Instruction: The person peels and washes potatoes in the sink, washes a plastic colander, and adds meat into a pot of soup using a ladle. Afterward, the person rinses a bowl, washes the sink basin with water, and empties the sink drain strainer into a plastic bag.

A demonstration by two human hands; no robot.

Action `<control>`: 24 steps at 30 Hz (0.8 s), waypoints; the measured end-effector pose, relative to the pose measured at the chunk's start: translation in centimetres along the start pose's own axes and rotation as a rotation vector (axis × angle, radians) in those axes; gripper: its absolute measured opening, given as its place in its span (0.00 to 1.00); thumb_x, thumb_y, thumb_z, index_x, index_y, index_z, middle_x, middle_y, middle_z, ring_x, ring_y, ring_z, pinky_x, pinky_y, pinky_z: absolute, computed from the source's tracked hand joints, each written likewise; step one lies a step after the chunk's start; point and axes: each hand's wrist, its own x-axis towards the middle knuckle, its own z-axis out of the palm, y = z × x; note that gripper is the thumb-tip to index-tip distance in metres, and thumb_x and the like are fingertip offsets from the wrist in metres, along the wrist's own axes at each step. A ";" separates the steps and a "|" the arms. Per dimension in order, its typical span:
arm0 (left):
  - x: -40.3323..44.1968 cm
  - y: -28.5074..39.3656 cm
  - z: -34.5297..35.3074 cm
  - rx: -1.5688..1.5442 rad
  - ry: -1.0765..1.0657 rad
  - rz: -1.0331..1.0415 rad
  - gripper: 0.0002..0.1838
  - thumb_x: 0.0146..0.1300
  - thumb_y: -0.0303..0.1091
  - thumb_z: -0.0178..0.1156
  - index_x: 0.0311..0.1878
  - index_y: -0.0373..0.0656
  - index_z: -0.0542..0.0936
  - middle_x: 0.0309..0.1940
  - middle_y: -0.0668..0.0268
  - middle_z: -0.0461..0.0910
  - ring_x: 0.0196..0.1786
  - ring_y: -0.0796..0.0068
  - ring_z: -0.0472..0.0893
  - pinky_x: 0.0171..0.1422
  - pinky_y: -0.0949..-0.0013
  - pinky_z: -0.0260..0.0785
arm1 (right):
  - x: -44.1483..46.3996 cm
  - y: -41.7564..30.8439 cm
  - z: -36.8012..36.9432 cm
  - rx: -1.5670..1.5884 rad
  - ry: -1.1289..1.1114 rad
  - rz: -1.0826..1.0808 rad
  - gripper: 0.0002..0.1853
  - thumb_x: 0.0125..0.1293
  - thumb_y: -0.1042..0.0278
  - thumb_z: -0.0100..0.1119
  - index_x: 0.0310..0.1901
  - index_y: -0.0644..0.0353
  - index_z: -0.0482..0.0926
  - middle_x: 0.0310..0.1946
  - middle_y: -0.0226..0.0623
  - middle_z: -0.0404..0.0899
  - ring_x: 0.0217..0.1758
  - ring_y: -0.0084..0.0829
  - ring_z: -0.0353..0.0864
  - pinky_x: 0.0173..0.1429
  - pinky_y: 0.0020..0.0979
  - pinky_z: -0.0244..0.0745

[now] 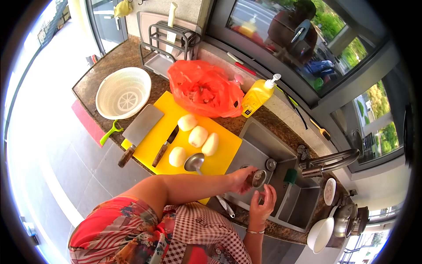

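My left hand reaches across over the sink and is closed around a small, round, cup-like metal thing. It has a shiny rim and a dark inside; its exact kind I cannot make out. Close beside it, my right hand is raised with fingers apart and curved, holding nothing visible. Below in the basin lies a round metal drain fitting. To the left, several peeled, pale, round vegetables rest on a yellow cutting board, with a ladle near my left forearm.
A cleaver, a knife and a green peeler lie at the left. Behind are a white basket, a red plastic bag and a yellow pump bottle. The faucet juts over the sink's right side.
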 end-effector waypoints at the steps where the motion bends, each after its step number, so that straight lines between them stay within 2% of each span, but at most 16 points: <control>1: 0.3 0.0 -0.1 -0.014 0.058 -0.018 0.29 0.69 0.67 0.48 0.40 0.48 0.78 0.27 0.64 0.76 0.28 0.68 0.74 0.32 0.61 0.65 | -0.8 1.1 0.1 0.009 0.015 0.038 0.16 0.65 0.74 0.65 0.54 0.63 0.81 0.57 0.49 0.76 0.43 0.41 0.83 0.45 0.37 0.82; 2: 0.6 0.0 -0.3 -0.027 0.115 -0.037 0.28 0.69 0.66 0.47 0.39 0.48 0.78 0.26 0.64 0.76 0.27 0.68 0.74 0.31 0.61 0.65 | -1.6 2.3 0.3 0.017 0.031 0.075 0.17 0.65 0.73 0.65 0.55 0.65 0.80 0.58 0.50 0.75 0.44 0.41 0.83 0.45 0.37 0.82; 5: 1.1 -0.4 -0.9 -0.019 -0.004 -0.071 0.27 0.69 0.66 0.46 0.40 0.50 0.78 0.26 0.64 0.76 0.26 0.68 0.73 0.31 0.61 0.65 | -4.1 6.6 1.4 -0.021 -0.003 0.226 0.16 0.66 0.72 0.64 0.55 0.66 0.80 0.57 0.53 0.76 0.46 0.47 0.83 0.49 0.41 0.82; 9: -0.5 0.9 -0.2 -0.108 -0.139 -0.035 0.27 0.69 0.67 0.46 0.43 0.52 0.79 0.27 0.65 0.78 0.26 0.68 0.73 0.30 0.61 0.66 | -7.6 11.8 2.8 -0.315 -0.051 0.086 0.14 0.69 0.67 0.60 0.51 0.66 0.82 0.55 0.55 0.79 0.50 0.54 0.82 0.55 0.50 0.78; 11: -3.1 3.9 1.3 -0.186 -0.259 0.032 0.28 0.68 0.68 0.46 0.44 0.53 0.79 0.28 0.65 0.79 0.26 0.68 0.74 0.29 0.62 0.66 | -8.8 13.0 3.2 -0.399 -0.105 0.065 0.15 0.70 0.63 0.58 0.48 0.66 0.83 0.53 0.54 0.81 0.52 0.55 0.81 0.57 0.53 0.76; 15: -9.9 12.2 1.8 -0.256 -0.513 0.241 0.36 0.64 0.78 0.45 0.49 0.56 0.80 0.32 0.65 0.82 0.28 0.66 0.78 0.29 0.63 0.69 | -8.9 13.4 3.6 -0.352 -0.220 0.225 0.15 0.70 0.60 0.56 0.44 0.63 0.85 0.49 0.48 0.84 0.51 0.51 0.82 0.58 0.53 0.73; 17: -15.0 16.4 2.0 -0.171 -0.410 0.486 0.36 0.65 0.77 0.48 0.55 0.55 0.79 0.36 0.65 0.83 0.29 0.67 0.79 0.31 0.62 0.72 | -8.9 13.1 3.5 -0.404 -0.221 0.227 0.14 0.70 0.60 0.56 0.42 0.61 0.86 0.47 0.46 0.85 0.50 0.49 0.83 0.59 0.53 0.72; 19: -18.6 20.0 1.6 0.018 -0.177 0.732 0.36 0.65 0.73 0.52 0.59 0.52 0.78 0.41 0.64 0.84 0.32 0.68 0.81 0.32 0.63 0.73 | -8.9 13.0 3.4 -0.389 -0.218 0.236 0.12 0.70 0.60 0.56 0.39 0.58 0.87 0.44 0.42 0.86 0.47 0.47 0.83 0.57 0.52 0.71; 21: -20.7 23.0 0.0 0.262 -0.064 0.938 0.29 0.67 0.62 0.59 0.60 0.49 0.77 0.43 0.64 0.85 0.34 0.68 0.84 0.36 0.65 0.75 | -8.8 13.2 3.4 -0.368 -0.236 0.254 0.12 0.69 0.60 0.57 0.39 0.57 0.87 0.43 0.40 0.86 0.46 0.46 0.83 0.56 0.51 0.71; 22: -20.7 23.6 -0.8 0.438 0.054 1.103 0.27 0.66 0.58 0.61 0.59 0.48 0.77 0.42 0.64 0.85 0.34 0.68 0.84 0.37 0.65 0.75 | -8.7 13.0 3.4 -0.367 -0.225 0.259 0.12 0.70 0.60 0.57 0.37 0.57 0.87 0.41 0.39 0.86 0.44 0.46 0.83 0.55 0.51 0.72; 24: -19.3 24.5 -4.1 0.794 0.294 1.428 0.24 0.65 0.51 0.63 0.58 0.46 0.78 0.39 0.63 0.85 0.34 0.70 0.84 0.38 0.67 0.76 | -7.4 11.5 2.9 -0.411 -0.216 0.185 0.13 0.69 0.63 0.55 0.34 0.61 0.87 0.36 0.44 0.85 0.36 0.47 0.82 0.47 0.49 0.77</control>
